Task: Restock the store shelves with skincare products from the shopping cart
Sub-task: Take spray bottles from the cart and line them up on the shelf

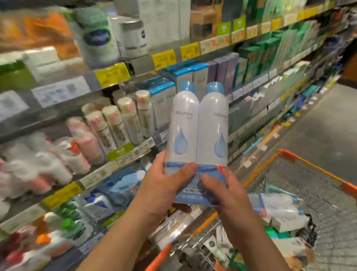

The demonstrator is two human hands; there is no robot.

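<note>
A twin pack of bottles [197,138] is held upright at centre, shelves [113,76] at ten o'clock, gripped at its wrapped base by left hand [167,189] and right hand [224,192]. It is judged rigid, moderately heavy, and slippery in its film; the base is best supported.

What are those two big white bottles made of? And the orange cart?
The two bottles look like smooth, glossy plastic or coated metal; the shine does not settle which. Their blue caps look like plastic. A clear, shiny film wraps the bases, where both hands grip, left hand and right hand. The cart looks like silvery metal wire mesh with orange plastic trim on its rim.
</note>
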